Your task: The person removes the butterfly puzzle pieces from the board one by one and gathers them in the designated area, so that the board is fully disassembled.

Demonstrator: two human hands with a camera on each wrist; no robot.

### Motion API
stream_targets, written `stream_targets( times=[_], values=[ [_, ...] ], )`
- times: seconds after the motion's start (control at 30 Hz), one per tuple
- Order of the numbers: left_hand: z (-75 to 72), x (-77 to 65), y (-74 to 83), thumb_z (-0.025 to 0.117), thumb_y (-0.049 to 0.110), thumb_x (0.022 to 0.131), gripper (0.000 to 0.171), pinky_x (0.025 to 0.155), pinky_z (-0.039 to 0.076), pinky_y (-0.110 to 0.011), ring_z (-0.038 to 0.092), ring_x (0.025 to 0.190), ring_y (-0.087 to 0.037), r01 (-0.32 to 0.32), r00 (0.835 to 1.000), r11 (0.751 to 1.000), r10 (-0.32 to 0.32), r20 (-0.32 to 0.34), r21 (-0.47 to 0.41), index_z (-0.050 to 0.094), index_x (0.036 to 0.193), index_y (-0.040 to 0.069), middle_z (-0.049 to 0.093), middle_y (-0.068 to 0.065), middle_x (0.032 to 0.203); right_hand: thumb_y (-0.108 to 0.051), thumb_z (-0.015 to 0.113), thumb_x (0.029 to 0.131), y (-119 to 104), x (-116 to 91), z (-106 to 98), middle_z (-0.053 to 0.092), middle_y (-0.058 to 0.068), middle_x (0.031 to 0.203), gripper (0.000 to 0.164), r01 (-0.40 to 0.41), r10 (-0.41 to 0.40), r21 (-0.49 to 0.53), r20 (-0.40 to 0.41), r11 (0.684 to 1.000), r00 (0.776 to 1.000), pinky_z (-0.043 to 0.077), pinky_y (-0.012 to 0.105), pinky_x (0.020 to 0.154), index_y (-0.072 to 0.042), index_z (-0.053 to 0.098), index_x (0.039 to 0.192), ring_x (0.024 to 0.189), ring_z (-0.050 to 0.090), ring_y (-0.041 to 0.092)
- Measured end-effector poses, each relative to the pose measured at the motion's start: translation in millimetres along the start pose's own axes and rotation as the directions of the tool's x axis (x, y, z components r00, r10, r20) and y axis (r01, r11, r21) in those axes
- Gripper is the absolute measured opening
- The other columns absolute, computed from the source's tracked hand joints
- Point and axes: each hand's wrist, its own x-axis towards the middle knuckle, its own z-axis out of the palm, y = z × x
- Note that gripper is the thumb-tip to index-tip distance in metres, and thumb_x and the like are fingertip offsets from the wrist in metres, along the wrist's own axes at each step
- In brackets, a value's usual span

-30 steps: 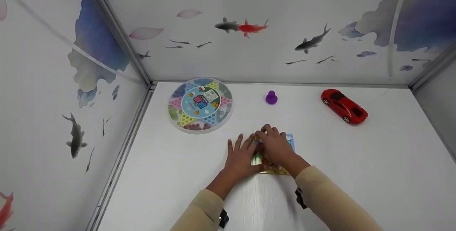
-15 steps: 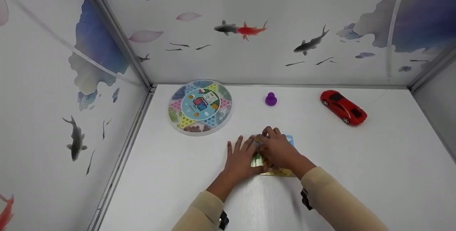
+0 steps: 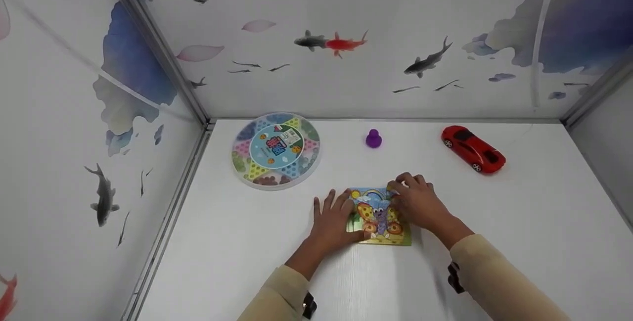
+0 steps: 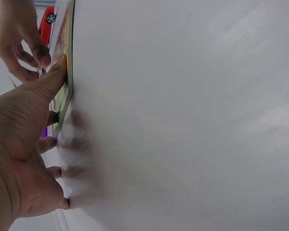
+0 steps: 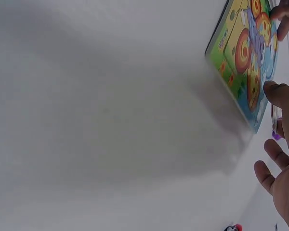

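A flat jigsaw puzzle (image 3: 380,217) with a butterfly picture lies on the white table in the head view. My left hand (image 3: 332,222) rests at its left side, fingers spread along the edge and thumb on the lower left part. At the upper right corner, my right hand (image 3: 416,202) pinches a small puzzle piece (image 5: 274,115) between thumb and forefinger. The left wrist view also shows this piece (image 4: 41,72) by the right fingertips. The right hand covers the puzzle's upper right part, so the picture under it is hidden.
A round Chinese checkers box (image 3: 276,152) lies at the back left. Behind the puzzle stands a purple knob-shaped object (image 3: 374,139), and a red toy car (image 3: 473,149) is at the back right. Printed walls (image 3: 316,88) border the table at the back and sides.
My right hand has moved right across the puzzle, from its upper left area to the upper right corner, uncovering the butterfly picture. The left hand has stayed at the left edge.
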Motion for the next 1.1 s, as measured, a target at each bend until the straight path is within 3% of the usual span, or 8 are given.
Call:
stream_targets(
  times=[0.5, 0.9, 1.1],
  values=[
    [-1.3, 2.6, 2.2, 0.080, 0.070, 0.090, 0.071, 0.132, 0.016, -0.080, 0.026, 0.170, -0.042, 0.020, 0.999, 1.000, -0.020, 0.027, -0.022, 0.060, 0.136, 0.019, 0.034, -0.004, 0.181, -0.016, 0.080, 0.102, 60.4, -29.6, -13.0, 0.058, 0.022, 0.148, 0.047, -0.113, 0.113, -0.011, 0.017, 0.994, 0.993, 0.050, 0.079, 0.107, -0.013, 0.065, 0.146, 0.138, 0.053, 0.053],
    [-2.2, 2.0, 1.5, 0.082, 0.068, 0.089, 0.071, 0.132, 0.016, -0.080, 0.026, 0.169, -0.043, 0.015, 1.000, 0.999, -0.014, 0.018, -0.047, 0.062, 0.136, 0.019, 0.036, -0.004, 0.181, -0.014, 0.079, 0.103, 66.5, -35.2, -13.0, 0.062, 0.018, 0.149, 0.042, -0.135, 0.135, -0.015, 0.029, 0.991, 0.990, 0.050, 0.080, 0.105, -0.011, 0.068, 0.143, 0.139, 0.054, 0.048],
    [-3.0, 1.5, 2.0, 0.083, 0.067, 0.089, 0.067, 0.131, 0.016, -0.081, 0.027, 0.169, -0.044, 0.010, 1.000, 0.998, -0.010, 0.004, -0.055, 0.062, 0.128, 0.017, 0.037, -0.006, 0.180, -0.016, 0.079, 0.104, 65.7, -35.9, -14.0, 0.061, 0.018, 0.150, 0.045, -0.141, 0.141, -0.011, 0.038, 0.990, 0.989, 0.050, 0.079, 0.107, -0.010, 0.068, 0.147, 0.141, 0.053, 0.048]
  ],
)
